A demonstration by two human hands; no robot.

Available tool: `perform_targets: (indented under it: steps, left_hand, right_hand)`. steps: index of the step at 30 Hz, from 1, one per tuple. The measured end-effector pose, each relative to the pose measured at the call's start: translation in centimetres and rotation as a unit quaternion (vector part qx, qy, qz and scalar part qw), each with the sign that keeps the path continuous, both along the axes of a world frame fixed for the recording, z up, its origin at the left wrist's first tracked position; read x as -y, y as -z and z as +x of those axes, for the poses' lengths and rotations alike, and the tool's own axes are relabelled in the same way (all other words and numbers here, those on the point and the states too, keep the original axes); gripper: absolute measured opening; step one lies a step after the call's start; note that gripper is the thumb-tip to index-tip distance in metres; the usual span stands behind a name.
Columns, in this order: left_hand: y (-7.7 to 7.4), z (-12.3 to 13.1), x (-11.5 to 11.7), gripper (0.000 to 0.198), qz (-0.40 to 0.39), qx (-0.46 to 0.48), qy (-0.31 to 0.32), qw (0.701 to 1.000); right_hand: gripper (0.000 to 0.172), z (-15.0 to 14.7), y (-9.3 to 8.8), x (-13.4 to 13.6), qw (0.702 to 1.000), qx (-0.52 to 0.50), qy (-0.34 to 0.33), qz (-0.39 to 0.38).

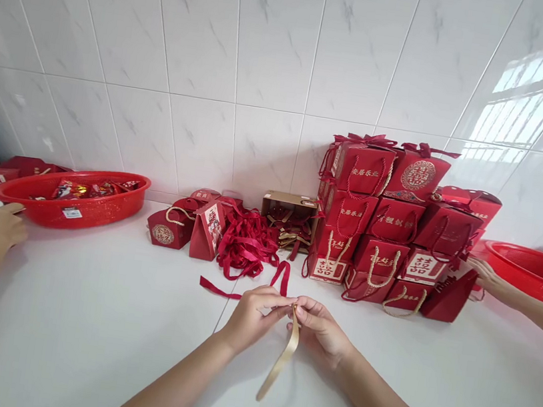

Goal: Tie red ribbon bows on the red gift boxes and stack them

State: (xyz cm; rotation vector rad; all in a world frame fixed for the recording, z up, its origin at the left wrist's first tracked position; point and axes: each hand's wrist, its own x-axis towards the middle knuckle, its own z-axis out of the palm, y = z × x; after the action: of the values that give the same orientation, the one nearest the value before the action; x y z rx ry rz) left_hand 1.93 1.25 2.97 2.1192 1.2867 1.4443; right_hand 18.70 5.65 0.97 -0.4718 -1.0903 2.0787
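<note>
Strip (279, 366) of pale gold hangs from the left hand (256, 316) and the right hand (323, 335), both pinched closely on its upper part above the worktop (121, 337), in front of tangled red ribbons (248, 244) and near stacked red boxes (351, 208).

Seemingly a packing workspace: stacked gift boxes (397, 221) on a white worktop (83, 318), tiled wall (278, 43) behind them, ribbons (249, 237) left of them.
</note>
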Motion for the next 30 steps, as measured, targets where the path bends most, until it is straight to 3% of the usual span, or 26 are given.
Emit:
perform_targets:
  steps: [10, 18, 25, 30]
  left_hand:
    - [0.09, -0.22, -0.08, 0.020, 0.039, -0.022, 0.028, 0.999]
    - [0.15, -0.15, -0.08, 0.020, 0.053, -0.035, -0.006, 0.998]
    - [-0.05, 0.13, 0.30, 0.017, 0.053, -0.043, -0.026, 0.997]
    - [0.13, 0.29, 0.48, 0.015, 0.058, -0.080, -0.055, 0.994]
  right_hand:
    - [0.022, -0.13, 0.34, -0.03, 0.999, -0.022, -0.021, -0.026]
    - [0.026, -0.29, 0.20, -0.07, 1.000, -0.004, 0.017, -0.017]
    - [0.026, -0.47, -0.09, 0.04, 0.997, 0.014, 0.067, 0.042]
    - [0.022, -0.32, -0.22, -0.11, 0.996, 0.026, 0.063, 0.057]
